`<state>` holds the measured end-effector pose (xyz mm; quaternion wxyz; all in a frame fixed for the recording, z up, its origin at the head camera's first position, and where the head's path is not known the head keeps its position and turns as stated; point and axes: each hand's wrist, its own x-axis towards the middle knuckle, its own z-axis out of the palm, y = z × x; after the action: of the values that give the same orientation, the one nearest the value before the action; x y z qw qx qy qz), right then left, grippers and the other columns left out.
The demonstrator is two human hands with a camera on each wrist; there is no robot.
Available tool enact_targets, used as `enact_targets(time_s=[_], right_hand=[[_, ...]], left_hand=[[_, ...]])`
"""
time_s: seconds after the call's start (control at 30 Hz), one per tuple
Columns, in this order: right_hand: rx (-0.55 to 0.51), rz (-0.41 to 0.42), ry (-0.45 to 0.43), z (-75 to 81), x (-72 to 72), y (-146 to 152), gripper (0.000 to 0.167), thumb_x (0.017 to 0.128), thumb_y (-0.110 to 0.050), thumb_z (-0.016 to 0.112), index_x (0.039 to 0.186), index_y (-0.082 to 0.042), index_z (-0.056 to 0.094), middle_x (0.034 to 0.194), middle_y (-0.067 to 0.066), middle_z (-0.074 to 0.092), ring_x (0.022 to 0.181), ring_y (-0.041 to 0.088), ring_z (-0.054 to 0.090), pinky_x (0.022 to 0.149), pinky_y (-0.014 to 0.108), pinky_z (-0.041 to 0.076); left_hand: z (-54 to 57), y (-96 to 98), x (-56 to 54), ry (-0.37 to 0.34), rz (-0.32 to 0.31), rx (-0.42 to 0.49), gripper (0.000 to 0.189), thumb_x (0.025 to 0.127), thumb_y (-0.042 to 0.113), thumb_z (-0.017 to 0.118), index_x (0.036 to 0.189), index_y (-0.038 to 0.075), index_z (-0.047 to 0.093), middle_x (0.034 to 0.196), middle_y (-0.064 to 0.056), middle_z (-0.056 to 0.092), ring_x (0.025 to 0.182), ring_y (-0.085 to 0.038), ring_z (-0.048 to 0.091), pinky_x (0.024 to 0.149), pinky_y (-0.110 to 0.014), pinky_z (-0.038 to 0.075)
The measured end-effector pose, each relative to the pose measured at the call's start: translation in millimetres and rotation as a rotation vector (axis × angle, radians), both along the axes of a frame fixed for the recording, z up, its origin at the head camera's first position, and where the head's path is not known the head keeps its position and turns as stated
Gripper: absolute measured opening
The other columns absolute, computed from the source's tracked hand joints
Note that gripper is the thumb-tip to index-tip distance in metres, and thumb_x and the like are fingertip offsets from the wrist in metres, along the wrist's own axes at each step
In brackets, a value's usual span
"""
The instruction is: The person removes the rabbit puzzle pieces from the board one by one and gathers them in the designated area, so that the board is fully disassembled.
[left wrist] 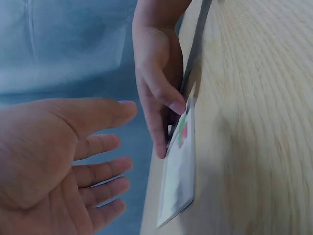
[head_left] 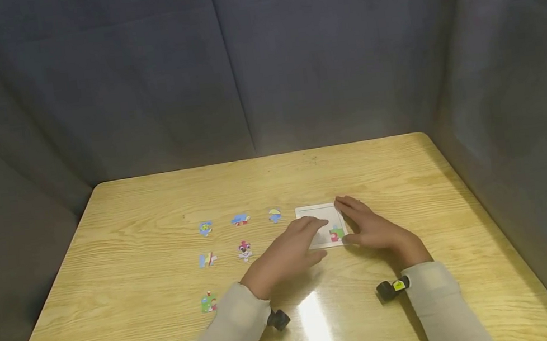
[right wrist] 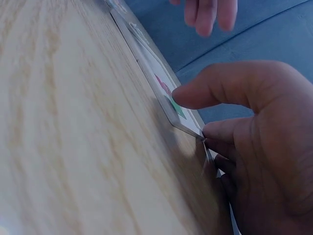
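Observation:
A white puzzle tray (head_left: 314, 207) lies flat on the table in the head view. One green and red jigsaw piece (head_left: 337, 234) sits in its near right corner. Over the tray's left part hovers my left hand (head_left: 287, 250); its fingers are extended and apart, with nothing between them in the left wrist view. My right hand (head_left: 376, 229) rests at the tray's right edge. Its thumb (right wrist: 200, 90) reaches the near right corner beside the piece, while the other fingers lie along the right side, loosely bent. Part of the tray is hidden under my left hand.
Left of the tray lie several loose jigsaw pieces: a blue and yellow one (head_left: 274, 215), a blue and red one (head_left: 241, 219), a flower one (head_left: 205, 228), a striped one (head_left: 208, 260), an animal face (head_left: 244, 251) and a green one (head_left: 208, 302). Dark curtains (head_left: 153, 94) surround the wooden table (head_left: 136, 253).

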<state>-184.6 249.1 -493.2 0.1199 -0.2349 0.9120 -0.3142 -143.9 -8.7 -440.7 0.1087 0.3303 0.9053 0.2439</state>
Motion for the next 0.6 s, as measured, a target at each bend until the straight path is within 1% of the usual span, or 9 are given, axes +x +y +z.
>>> enact_targets(time_s=[0.1, 0.2, 0.3, 0.43, 0.53, 0.6], right_hand=[[-0.004, 0.004, -0.004, -0.7, -0.7, 1.5, 0.088, 0.085, -0.024, 0.068, 0.156, -0.009, 0.018, 0.162, 0.006, 0.009, 0.148, 0.031, 0.003, 0.113, 0.063, 0.014], [-0.016, 0.006, -0.014, -1.9, -0.6, 2.1, 0.089, 0.085, -0.023, 0.069, 0.156, -0.01, 0.018, 0.162, 0.005, 0.009, 0.148, 0.03, 0.003, 0.114, 0.062, 0.014], [-0.021, 0.012, -0.009, -1.8, 0.0, 2.5, 0.089, 0.084, -0.022, 0.07, 0.156, -0.01, 0.018, 0.162, 0.004, 0.01, 0.148, 0.028, 0.003, 0.115, 0.06, 0.014], [-0.022, 0.019, -0.005, -1.9, 0.6, 3.0, 0.091, 0.083, -0.021, 0.071, 0.156, -0.01, 0.018, 0.162, 0.004, 0.011, 0.148, 0.027, 0.003, 0.116, 0.056, 0.013], [-0.027, 0.02, -0.018, -0.9, 1.2, 3.1, 0.092, 0.082, -0.021, 0.072, 0.156, -0.011, 0.018, 0.162, 0.004, 0.01, 0.148, 0.026, 0.002, 0.116, 0.055, 0.012], [-0.032, 0.02, -0.028, 0.2, 1.3, 2.8, 0.093, 0.082, -0.022, 0.073, 0.156, -0.011, 0.017, 0.162, 0.004, 0.01, 0.148, 0.026, 0.002, 0.116, 0.056, 0.012]], left_hand=[[-4.9, 10.2, -3.5, -0.035, 0.007, 0.024, 0.066, 0.097, 0.033, 0.062, 0.153, 0.018, 0.03, 0.155, -0.003, 0.029, 0.143, -0.02, 0.024, 0.111, -0.038, 0.035], [-11.4, 18.5, -5.6, -0.056, 0.0, 0.026, 0.071, 0.096, 0.033, 0.062, 0.154, 0.015, 0.026, 0.157, -0.007, 0.026, 0.145, -0.023, 0.019, 0.112, -0.04, 0.034], [-17.8, 25.5, -7.5, -0.04, 0.002, -0.009, 0.074, 0.096, 0.035, 0.062, 0.154, 0.011, 0.024, 0.157, -0.009, 0.026, 0.145, -0.024, 0.018, 0.112, -0.039, 0.033], [-25.1, 32.7, -8.7, -0.027, 0.025, -0.056, 0.073, 0.096, 0.034, 0.061, 0.154, 0.009, 0.024, 0.156, -0.009, 0.027, 0.145, -0.024, 0.02, 0.113, -0.037, 0.032], [-28.3, 35.9, -8.0, -0.037, 0.042, -0.075, 0.071, 0.097, 0.032, 0.061, 0.153, 0.009, 0.025, 0.156, -0.011, 0.026, 0.145, -0.024, 0.02, 0.113, -0.037, 0.031], [-28.6, 37.2, -7.6, -0.033, 0.052, -0.083, 0.069, 0.098, 0.031, 0.06, 0.153, 0.008, 0.026, 0.156, -0.011, 0.027, 0.145, -0.025, 0.02, 0.114, -0.037, 0.03]])
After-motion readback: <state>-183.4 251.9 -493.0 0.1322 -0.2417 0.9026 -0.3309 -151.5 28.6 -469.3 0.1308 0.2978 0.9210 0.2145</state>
